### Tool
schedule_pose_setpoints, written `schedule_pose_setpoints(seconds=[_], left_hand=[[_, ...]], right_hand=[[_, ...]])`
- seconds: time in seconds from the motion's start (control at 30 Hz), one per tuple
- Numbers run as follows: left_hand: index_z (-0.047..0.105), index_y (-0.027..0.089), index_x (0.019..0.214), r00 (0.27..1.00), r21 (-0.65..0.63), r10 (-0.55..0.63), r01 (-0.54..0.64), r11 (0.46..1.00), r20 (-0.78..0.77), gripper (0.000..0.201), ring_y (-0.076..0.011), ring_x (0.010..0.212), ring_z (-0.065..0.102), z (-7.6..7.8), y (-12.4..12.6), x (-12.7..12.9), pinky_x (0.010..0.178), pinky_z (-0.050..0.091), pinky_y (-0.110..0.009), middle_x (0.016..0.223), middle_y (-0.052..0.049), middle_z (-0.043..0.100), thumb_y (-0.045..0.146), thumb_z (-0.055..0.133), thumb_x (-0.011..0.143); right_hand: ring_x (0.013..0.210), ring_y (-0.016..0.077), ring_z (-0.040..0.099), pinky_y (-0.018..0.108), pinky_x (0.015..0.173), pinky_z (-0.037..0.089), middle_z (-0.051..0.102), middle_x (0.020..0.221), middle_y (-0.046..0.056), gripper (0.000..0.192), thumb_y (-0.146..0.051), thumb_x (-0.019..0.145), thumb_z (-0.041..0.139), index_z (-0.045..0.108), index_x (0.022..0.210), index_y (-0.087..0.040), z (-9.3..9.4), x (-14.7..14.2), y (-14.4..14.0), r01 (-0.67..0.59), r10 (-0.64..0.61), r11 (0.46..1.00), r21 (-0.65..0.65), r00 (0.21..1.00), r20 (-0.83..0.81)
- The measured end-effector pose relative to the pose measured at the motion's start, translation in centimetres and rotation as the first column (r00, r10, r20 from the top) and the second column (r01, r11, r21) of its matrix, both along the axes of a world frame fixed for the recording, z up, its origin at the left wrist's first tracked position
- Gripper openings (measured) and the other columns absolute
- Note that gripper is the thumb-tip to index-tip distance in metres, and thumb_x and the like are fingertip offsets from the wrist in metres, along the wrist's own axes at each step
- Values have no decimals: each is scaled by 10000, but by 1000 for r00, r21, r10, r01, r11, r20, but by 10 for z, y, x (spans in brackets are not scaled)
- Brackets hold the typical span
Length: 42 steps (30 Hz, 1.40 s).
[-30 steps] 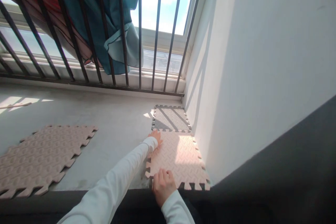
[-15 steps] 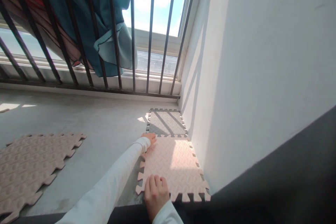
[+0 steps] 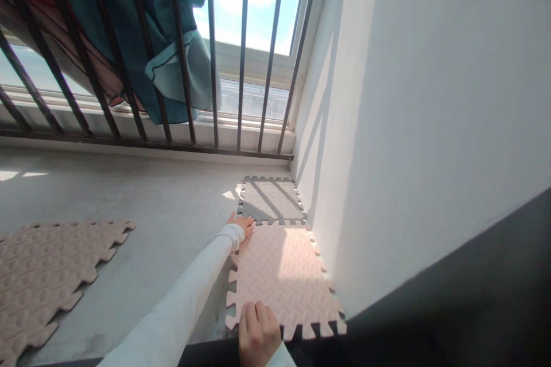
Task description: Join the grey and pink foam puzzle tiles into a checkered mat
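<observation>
A pink foam puzzle mat (image 3: 279, 275) lies on the floor against the right wall, with toothed edges and a raised pattern. Its far edge meets a grey foam puzzle mat (image 3: 271, 200); whether the teeth lock fully is too small to tell. My left hand (image 3: 241, 226) rests at the pink mat's far left corner beside the seam, fingers stretched over it. Curled over the near edge by the left corner, my right hand (image 3: 258, 331) is closed on the pink mat, its fingertips partly hidden.
Another brownish-pink mat (image 3: 55, 269) with bumps lies on the grey floor (image 3: 172, 200) at left. Dark railing bars (image 3: 241, 69) stand before the window, with a blue-green cloth (image 3: 150, 40) hanging there. A white wall (image 3: 422, 97) bounds the right side.
My right hand and the near edge of the pink mat appear slightly lower in view. My left hand stays at the far corner. The view has shifted a little.
</observation>
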State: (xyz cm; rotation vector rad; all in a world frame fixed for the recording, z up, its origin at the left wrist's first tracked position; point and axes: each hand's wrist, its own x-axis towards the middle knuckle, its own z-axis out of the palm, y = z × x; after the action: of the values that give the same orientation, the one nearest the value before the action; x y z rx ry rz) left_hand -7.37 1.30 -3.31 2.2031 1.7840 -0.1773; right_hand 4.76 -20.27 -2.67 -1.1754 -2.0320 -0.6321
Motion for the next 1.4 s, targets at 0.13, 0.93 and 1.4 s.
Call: schedule_pose_setpoints(seconds=[0.13,0.93,1.4], left_hand=[[398,358,1199,1000,-5,-10,10,1000,-11,397,-185,1205,326,0,1,-1,1017,39,-496,1331,42,371,385,282,820],[354,393,1234,995,3,-80,80,997,-60,500,-306,1227,251,24,12,53,964,80,-573,1351,-31,337,515,396,751],[332,316,1268,998,109,-66,65,992,4,509,-309,1235,201,-6,-6,100,955,132,-581,1387,-43,260,494,306,792]], right_hand=[[515,141,342,323,487,151,384,527,30,277,2,709,330,453,519,-158,1,3,-4,-19,20,999,38,999,-45],[546,153,418,328,533,261,470,563,42,261,-3,691,339,530,583,-144,-16,-3,-5,32,-28,997,73,998,-56],[707,276,572,417,575,450,600,735,199,192,-65,703,428,615,744,-68,-84,3,-13,262,-270,959,-105,960,-72]])
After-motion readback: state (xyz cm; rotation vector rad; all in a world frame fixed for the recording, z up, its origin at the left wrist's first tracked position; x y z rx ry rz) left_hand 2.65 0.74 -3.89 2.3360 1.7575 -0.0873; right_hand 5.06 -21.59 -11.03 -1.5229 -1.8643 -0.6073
